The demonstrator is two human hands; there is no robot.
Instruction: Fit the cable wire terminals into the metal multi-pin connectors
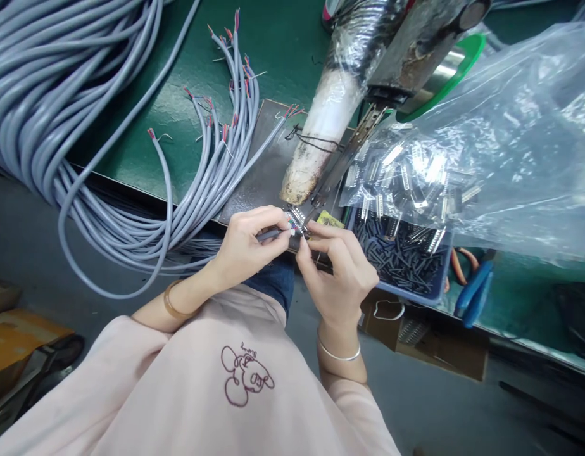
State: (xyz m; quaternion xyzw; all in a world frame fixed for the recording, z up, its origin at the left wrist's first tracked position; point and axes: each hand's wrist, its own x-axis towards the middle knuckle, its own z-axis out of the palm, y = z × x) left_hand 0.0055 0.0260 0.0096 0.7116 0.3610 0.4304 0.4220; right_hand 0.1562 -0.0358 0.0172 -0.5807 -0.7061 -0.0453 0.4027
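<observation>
You have two hands here, left hand [245,247] and right hand [342,275], and two bangles: one bronze bangle [173,308], one silver bangle [340,355]. They hold one cable end [268,235] and one connector [297,218]. Nearby: one blue tray [406,292], one clear bag [511,145], one pair of pliers [473,291].

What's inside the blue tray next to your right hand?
Black tube pieces fill the blue tray. A clear bag of metal connectors lies over its far side, so what is under there cannot be seen.
</observation>
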